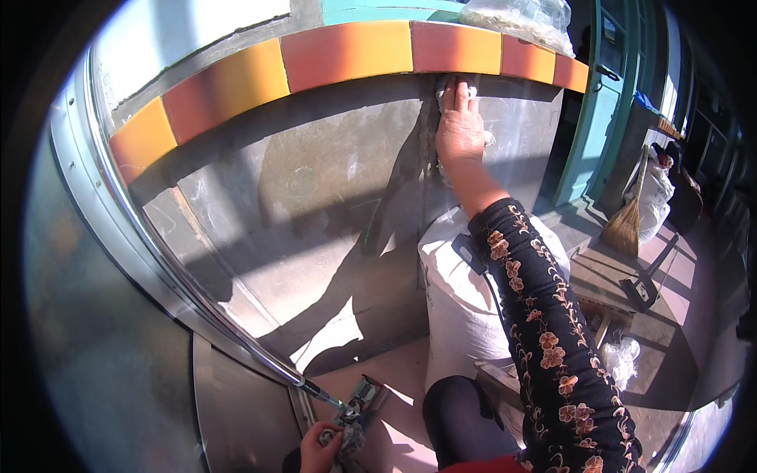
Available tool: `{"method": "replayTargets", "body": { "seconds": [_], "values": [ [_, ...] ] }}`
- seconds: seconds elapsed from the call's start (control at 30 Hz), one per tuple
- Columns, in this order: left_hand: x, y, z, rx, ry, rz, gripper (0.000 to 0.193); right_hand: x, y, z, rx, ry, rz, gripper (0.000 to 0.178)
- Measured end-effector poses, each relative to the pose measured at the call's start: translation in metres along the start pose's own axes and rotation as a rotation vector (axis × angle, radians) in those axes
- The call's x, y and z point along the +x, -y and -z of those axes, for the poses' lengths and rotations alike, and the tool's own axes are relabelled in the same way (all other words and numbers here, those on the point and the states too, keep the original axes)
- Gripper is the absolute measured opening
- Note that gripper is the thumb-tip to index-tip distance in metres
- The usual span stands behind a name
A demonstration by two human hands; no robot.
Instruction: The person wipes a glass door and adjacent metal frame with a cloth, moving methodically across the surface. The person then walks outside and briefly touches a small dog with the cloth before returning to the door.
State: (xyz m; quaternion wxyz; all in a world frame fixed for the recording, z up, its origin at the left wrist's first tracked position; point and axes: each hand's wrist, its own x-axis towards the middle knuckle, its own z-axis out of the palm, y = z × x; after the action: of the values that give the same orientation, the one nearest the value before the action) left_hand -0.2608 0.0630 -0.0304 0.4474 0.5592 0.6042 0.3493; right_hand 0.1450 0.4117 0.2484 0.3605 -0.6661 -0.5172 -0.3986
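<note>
My right hand (460, 135) reaches up to the grey wall panel (315, 181), just under the tiled ledge. Its fingers point upward and press a crumpled whitish cloth (443, 162) against the surface; most of the cloth is hidden behind the palm. Low in the view, my left hand (318, 451) has its fingers curled round a crumpled greyish rag (352, 443). Close by it is the lower end of a shiny metal rail (260, 355). A small dark green and silver object (364, 394) lies just beyond; its kind is unclear.
A full white sack (461, 315) stands against the wall under my right arm. Above runs the orange and yellow tiled ledge (347, 54), bearing a clear plastic bag (520, 22). To the right are a teal door (599, 118), a straw broom (627, 225) and a wooden bench (599, 276).
</note>
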Motion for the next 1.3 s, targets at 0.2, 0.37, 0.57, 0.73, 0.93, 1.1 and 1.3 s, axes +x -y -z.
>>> {"method": "replayTargets", "body": {
  "seconds": [0.2, 0.37, 0.57, 0.73, 0.93, 1.1, 1.3],
  "values": [
    [-0.008, -0.010, 0.006, -0.052, -0.005, 0.018, 0.009, -0.004, -0.014, -0.021, -0.018, 0.021, -0.119, 0.072],
    [-0.014, -0.007, 0.012, -0.067, -0.017, -0.042, 0.009, -0.008, -0.022, -0.048, -0.137, -0.009, -0.387, 0.070],
    [-0.013, -0.005, 0.013, -0.090, -0.005, -0.075, 0.010, -0.019, -0.032, -0.066, 0.485, -0.115, -0.722, 0.040],
    [-0.012, -0.001, 0.016, -0.086, -0.006, -0.135, 0.011, -0.040, -0.062, -0.047, -0.230, 0.515, -0.138, 0.033],
    [-0.010, 0.002, 0.014, -0.165, 0.015, -0.029, 0.009, 0.002, -0.064, -0.009, 0.324, -0.119, -0.227, 0.045],
    [-0.002, -0.005, 0.008, -0.028, 0.003, -0.048, 0.008, 0.011, -0.035, -0.020, -0.063, -0.068, -0.068, 0.061],
    [0.004, -0.003, 0.003, -0.054, 0.011, 0.040, 0.009, 0.007, -0.078, -0.053, -0.181, -0.043, -0.275, 0.066]
  ]
}}
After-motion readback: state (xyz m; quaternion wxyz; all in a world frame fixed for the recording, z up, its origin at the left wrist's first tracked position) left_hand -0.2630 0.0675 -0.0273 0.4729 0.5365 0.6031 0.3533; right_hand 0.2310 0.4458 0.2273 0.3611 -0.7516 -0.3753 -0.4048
